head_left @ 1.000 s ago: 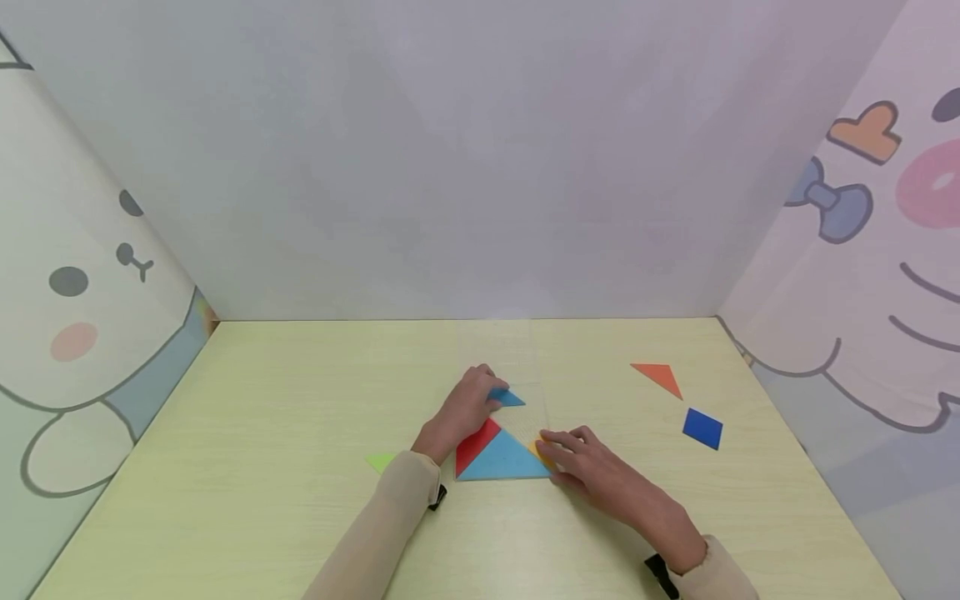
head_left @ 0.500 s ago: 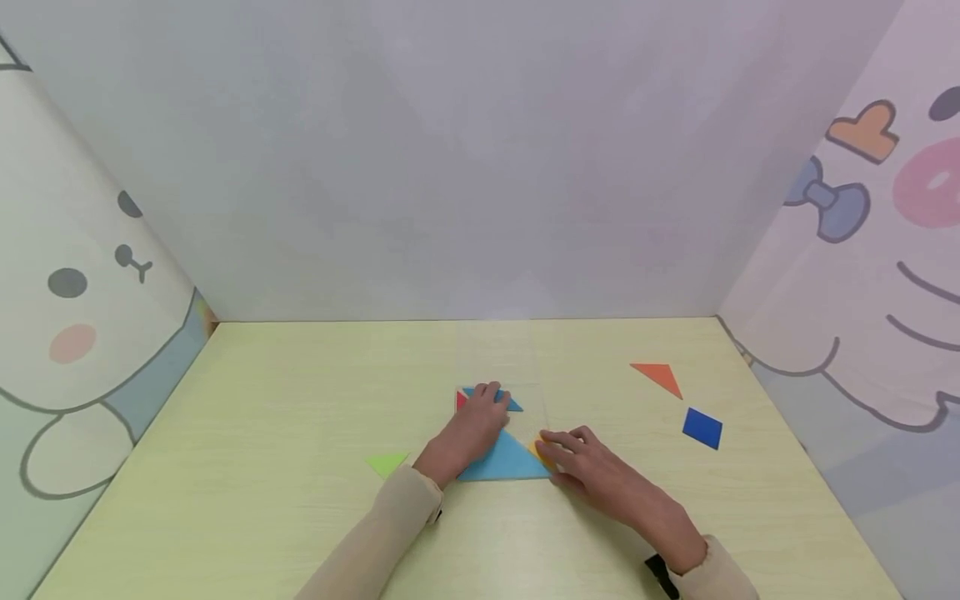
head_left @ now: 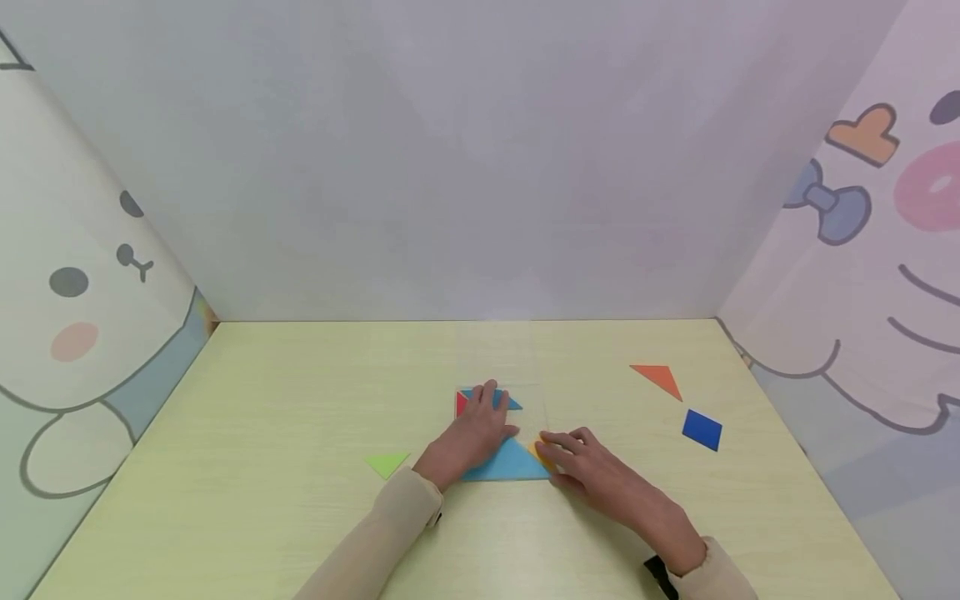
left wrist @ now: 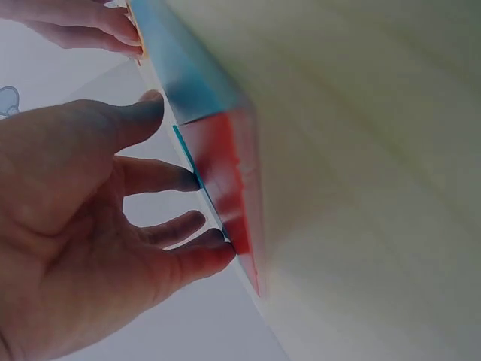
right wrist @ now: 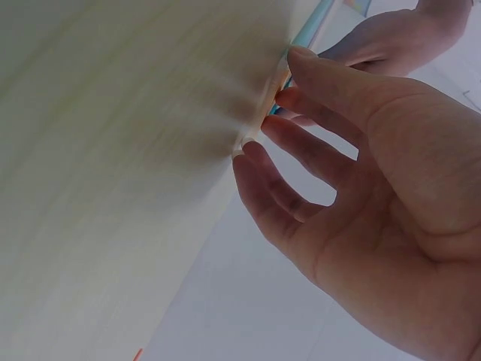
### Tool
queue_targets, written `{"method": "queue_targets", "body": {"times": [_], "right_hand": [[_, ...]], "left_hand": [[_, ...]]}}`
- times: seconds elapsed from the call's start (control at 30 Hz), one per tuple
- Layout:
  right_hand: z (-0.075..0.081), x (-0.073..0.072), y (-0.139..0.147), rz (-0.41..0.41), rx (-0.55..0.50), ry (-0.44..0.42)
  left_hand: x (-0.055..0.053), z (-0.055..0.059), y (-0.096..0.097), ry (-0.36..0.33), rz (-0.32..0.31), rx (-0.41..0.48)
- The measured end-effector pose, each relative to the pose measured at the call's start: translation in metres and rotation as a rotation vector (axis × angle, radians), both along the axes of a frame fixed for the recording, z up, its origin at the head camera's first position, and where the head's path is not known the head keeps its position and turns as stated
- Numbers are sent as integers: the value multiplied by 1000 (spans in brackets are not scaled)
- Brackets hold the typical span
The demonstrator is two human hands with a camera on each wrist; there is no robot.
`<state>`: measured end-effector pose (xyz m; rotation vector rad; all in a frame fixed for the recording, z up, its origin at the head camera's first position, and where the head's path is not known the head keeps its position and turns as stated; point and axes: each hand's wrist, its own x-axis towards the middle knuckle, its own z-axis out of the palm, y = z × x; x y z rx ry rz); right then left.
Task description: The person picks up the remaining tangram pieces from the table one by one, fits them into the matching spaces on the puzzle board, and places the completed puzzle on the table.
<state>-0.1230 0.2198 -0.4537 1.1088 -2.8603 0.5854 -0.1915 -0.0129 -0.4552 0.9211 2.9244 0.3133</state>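
Note:
My left hand (head_left: 472, 429) lies over a square clear tray (head_left: 531, 392), fingers spread, fingertips touching a medium-blue tangram triangle (head_left: 513, 404) at its far side. Under that hand a red triangle (head_left: 461, 403) is mostly hidden; the left wrist view shows more of the red triangle (left wrist: 222, 173). A large light-blue triangle (head_left: 510, 463) fills the tray's near side, partly covered by the hand. My right hand (head_left: 596, 471) rests its loosely bent fingertips on a yellow-orange piece (head_left: 534, 450) and the tray's right edge. The yellow piece's full shape is hidden.
To the left on the wooden table (head_left: 300, 500) lies a light-green triangle (head_left: 387, 464). An orange triangle (head_left: 662, 379) and a dark-blue four-sided piece (head_left: 702, 430) lie to the right. A pale wall (head_left: 465, 167) stands at the back edge.
My left hand first held the medium-blue triangle above the tray's middle. It set it down a little further left, then spread its fingers, the thumb moving away. My right hand stayed put.

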Motion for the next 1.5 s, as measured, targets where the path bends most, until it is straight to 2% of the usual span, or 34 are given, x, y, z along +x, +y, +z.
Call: {"method": "queue_targets", "body": {"times": [0.17,0.4,0.6,0.7,0.9,1.17,1.27,1.4,1.5], "right_hand": [[1,-1,0,-1,8,-4],[1,-1,1,0,6,-1],[1,-1,1,-9,9,-17],[1,-1,1,-15,16,-24],[1,-1,2,-13,18,-7],[-1,-1,1,-1,9,-1],[-1,-1,1,5,5,6],[-1,-1,1,7,5,11],[-1,-1,1,6,5,8]], "left_hand": [[0,0,-2,26,-6,-10],[-2,2,-2,-17,46,-66],[-2,3,-2,9,64,-92],[0,2,-3,6,69,-75],[2,3,-8,-31,59,20],[6,-1,-14,71,27,53],[8,-1,-16,79,20,79],[11,0,-19,52,28,104],[13,0,-21,65,29,108]]}}
